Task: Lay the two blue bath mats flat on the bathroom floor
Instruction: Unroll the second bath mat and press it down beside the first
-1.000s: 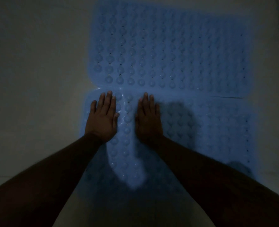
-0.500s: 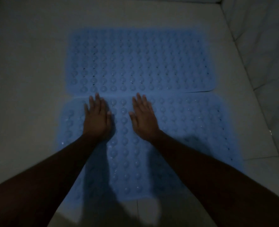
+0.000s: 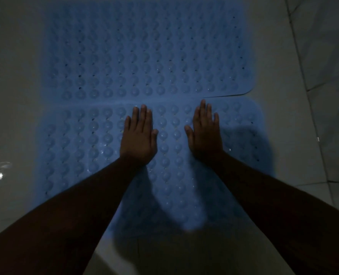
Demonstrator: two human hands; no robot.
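Both hands are pressing palm-down on the near bath mat [image 3: 81, 147], with the fingers released and extended flat, grasping nothing. The left hand [image 3: 138, 135] is resting near the mat's centre line; the right hand [image 3: 205, 132] is lying further right, its fingertips touching the seam where the 2 mats meet. Compared with half a second ago, the hands are sitting wider apart, the right one having shifted outward along the far edge. This suggests a smoothing pass working outward from the middle.

The far bath mat [image 3: 144, 52] is lying flat on the bathroom floor [image 3: 11, 96], its near right corner slightly overlapping or lifting at the seam [image 3: 228, 95]. The near mat is also lying flat on the floor, directly against the far one. Judged from this layout, placement is nearly complete; only pressing down the right side and that corner appears to remain.
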